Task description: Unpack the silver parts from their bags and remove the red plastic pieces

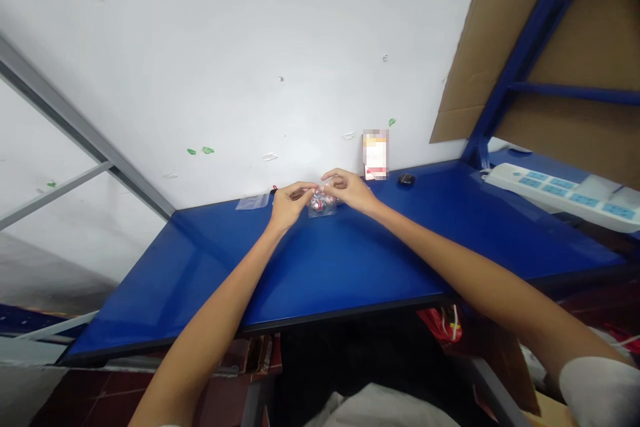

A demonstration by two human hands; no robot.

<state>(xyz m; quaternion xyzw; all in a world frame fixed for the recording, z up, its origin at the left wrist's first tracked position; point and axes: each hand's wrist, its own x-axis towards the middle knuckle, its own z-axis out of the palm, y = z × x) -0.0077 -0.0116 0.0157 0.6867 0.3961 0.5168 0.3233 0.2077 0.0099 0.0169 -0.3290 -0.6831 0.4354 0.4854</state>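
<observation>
A small clear plastic bag (323, 207) with shiny metallic and red bits inside stands or hangs at the far side of the blue table. My left hand (291, 203) pinches its upper left edge between thumb and fingers. From the right, my right hand (350, 190) grips the bag's top with thumb and forefinger, fingers curled. What exactly the bag contains is too small to make out. Just left of my left hand, a flat clear plastic bag (253, 202) lies near the wall.
A small box with a blurred front (376, 157) leans by the white wall, and a black rounded object (407, 179) lies to its right. A white power strip (563, 195) runs along the right side, near a blue metal frame (520, 47). The blue table (320, 280) has a dark front edge.
</observation>
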